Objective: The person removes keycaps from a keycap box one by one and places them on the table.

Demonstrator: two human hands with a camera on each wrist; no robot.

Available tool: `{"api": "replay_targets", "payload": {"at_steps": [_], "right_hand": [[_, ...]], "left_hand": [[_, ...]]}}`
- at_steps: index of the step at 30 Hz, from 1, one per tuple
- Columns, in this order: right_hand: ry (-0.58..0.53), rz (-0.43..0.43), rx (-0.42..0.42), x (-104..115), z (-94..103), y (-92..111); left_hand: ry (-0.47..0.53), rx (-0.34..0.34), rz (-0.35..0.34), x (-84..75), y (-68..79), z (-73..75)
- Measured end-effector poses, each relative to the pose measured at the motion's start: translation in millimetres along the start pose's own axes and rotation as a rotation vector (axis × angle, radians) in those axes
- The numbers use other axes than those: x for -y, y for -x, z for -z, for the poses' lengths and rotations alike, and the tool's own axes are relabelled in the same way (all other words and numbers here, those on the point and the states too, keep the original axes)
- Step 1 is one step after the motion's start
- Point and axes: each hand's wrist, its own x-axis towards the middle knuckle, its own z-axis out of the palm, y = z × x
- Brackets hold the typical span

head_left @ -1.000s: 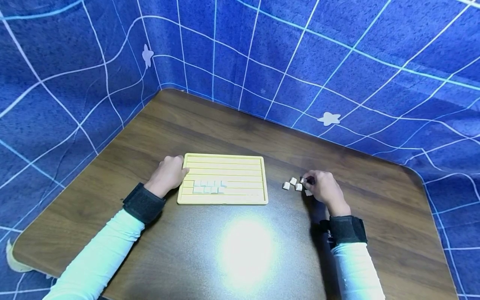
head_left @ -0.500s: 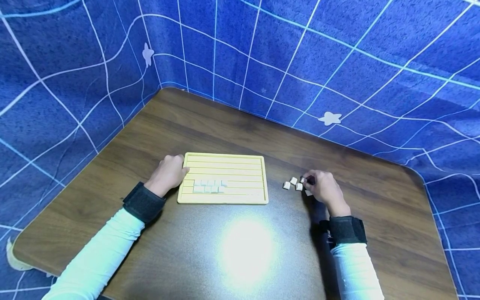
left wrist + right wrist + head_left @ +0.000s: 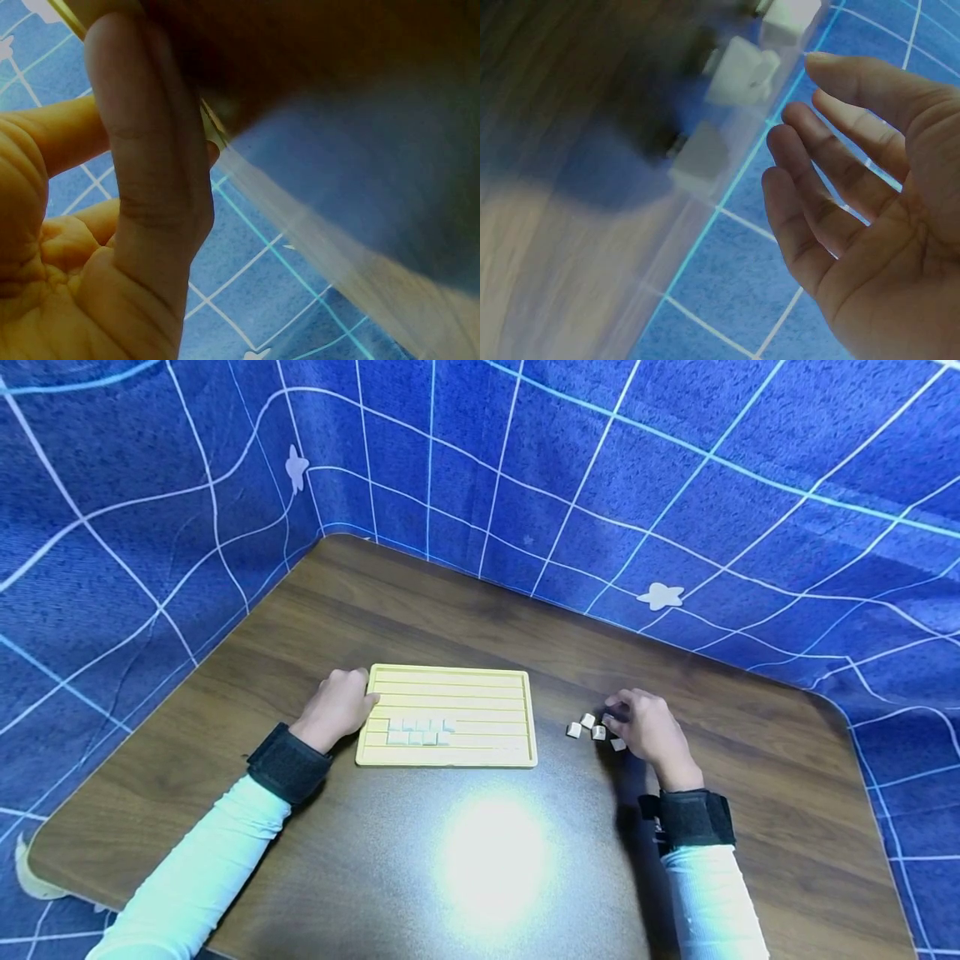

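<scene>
My left hand (image 3: 337, 703) grips the left edge of a yellow ridged tray (image 3: 450, 678), its thumb over the rim. In the left wrist view the fingers of the left hand (image 3: 150, 150) show close up, with a strip of the tray's edge (image 3: 69, 20) at the top left. Two short rows of pale keycaps (image 3: 422, 725) lie in the tray's lower channels. Right of it, several loose white keycaps (image 3: 573, 730) lie on the table. Over this group hovers my right hand (image 3: 651, 731), and the right wrist view shows its fingers loosely bent, holding nothing visible, beside a keycap (image 3: 701, 161).
A brown wooden table (image 3: 465, 610) carries everything, with a bright glare (image 3: 495, 860) in front of the tray. Blue cloth (image 3: 480, 460) with white grid lines and star shapes hangs behind and at the sides. Black bands (image 3: 288, 766) wrap both wrists.
The right hand's thumb and fingers have spread apart slightly above the loose keycaps. The left hand and the tray have stayed in place.
</scene>
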Motion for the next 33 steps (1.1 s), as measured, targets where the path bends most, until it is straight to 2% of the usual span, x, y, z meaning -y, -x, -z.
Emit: {"api": "replay_targets", "payload": {"at_steps": [6,13,19,23,33], "right_hand": [[0.009,0.034,-0.023,24.5,-3.2,-6.7],[0.016,0.072,-0.02,63.7,-10.0,-10.9],[0.006,0.24,-0.044,101.2,-36.2,-18.5],[0.004,0.315,-0.04,125.6,-46.9,-21.0],[-0.069,0.433,0.075,168.6,-69.0,-24.0]], "left_hand": [[-0.01,0.004,0.018,0.8,-0.6,0.1],[-0.008,0.004,-0.016,-1.4,-3.6,-3.1],[-0.015,0.009,0.005,2.2,-0.9,-0.7],[-0.012,0.016,0.008,1.5,-0.8,0.0],[-0.017,0.058,0.046,-1.6,-0.2,1.9]]}}
